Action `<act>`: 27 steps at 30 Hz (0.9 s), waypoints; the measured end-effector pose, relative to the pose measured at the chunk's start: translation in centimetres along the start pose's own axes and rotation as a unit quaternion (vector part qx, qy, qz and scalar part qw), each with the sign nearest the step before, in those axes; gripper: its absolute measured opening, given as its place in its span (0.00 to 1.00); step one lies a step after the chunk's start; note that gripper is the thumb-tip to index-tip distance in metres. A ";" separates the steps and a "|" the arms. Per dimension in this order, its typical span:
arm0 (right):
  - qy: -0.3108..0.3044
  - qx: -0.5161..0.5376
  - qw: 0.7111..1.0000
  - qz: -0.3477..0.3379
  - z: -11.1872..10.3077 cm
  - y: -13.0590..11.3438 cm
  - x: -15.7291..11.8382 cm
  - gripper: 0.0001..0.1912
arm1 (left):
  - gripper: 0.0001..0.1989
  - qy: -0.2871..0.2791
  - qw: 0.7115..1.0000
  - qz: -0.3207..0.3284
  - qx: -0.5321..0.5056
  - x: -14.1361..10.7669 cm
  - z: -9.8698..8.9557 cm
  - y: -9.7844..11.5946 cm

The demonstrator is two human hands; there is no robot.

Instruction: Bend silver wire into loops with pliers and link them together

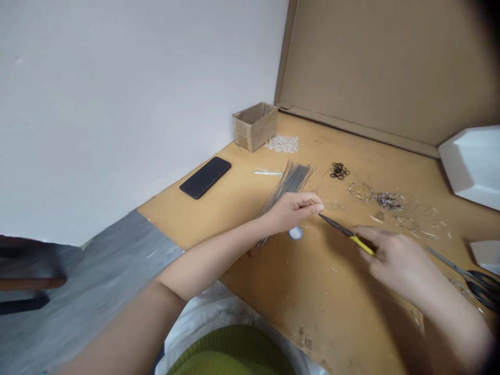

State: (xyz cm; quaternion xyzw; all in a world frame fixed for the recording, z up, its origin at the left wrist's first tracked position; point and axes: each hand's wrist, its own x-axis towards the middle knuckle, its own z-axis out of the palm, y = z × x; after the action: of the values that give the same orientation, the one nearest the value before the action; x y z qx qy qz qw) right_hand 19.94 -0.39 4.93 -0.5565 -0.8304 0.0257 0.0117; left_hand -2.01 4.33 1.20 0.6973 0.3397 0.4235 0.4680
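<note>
Left fingers point(308, 203) pinch a tiny piece, too small to identify, steadying it; right fingers point(371, 237) grip yellow-handled pliers point(344, 232), tips meeting it from 3 o'clock. Wire bundle point(289, 182) lies at 12 o'clock.

A white wall point(117, 104) rises beyond the left hand point(294, 212); a cardboard panel point(375, 67) stands upright behind the right hand point(398, 265); grey floor point(117, 250) lies farther left, below the wall.

The pliers point(339, 230) pair dark metal with yellow plastic; the tabletop point(332, 307) is scuffed matt wood.
</note>
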 end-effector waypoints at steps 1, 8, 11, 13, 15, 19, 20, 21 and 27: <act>0.003 -0.007 1.000 0.001 -0.1 -0.1 0.0 0.18 | 0.11 0.001 1.000 -0.001 0.000 0.0 0.0 0.0; -0.005 -0.001 0.999 0.037 -0.2 -0.7 -0.3 0.16 | 0.12 -0.008 1.000 -0.002 -0.028 0.0 0.0 0.1; -0.002 0.045 0.998 0.040 -0.1 -0.1 -0.4 0.16 | 0.12 -0.009 0.999 -0.004 -0.050 0.2 -0.3 0.3; -0.011 0.106 0.994 0.023 -0.1 0.7 -0.3 0.16 | 0.13 -0.015 0.997 -0.014 -0.073 0.2 -0.4 0.4; -0.015 0.162 0.987 0.011 -0.2 1.4 -0.2 0.17 | 0.14 -0.035 0.992 -0.032 -0.114 0.2 -0.5 0.5; -0.010 0.250 0.968 0.019 -0.4 1.7 0.3 0.14 | 0.15 -0.077 0.973 -0.051 -0.212 0.1 -0.5 0.3; -0.004 0.270 0.963 0.025 -0.4 1.6 0.3 0.14 | 0.14 -0.082 0.967 -0.048 -0.235 0.1 -0.5 0.3; 0.005 0.288 0.957 0.031 -0.3 1.3 0.4 0.14 | 0.14 -0.087 0.961 -0.045 -0.258 0.0 -0.5 0.2; 0.041 0.390 0.918 0.062 -0.3 -0.1 0.3 0.13 | 0.12 -0.104 0.936 -0.038 -0.334 0.1 -0.5 0.2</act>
State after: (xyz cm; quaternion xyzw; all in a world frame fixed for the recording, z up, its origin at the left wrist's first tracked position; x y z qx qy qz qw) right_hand 19.75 -0.18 5.27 -0.5584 -0.7174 0.3255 0.2601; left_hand -2.39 4.49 1.49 0.5276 0.1544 0.4193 0.7225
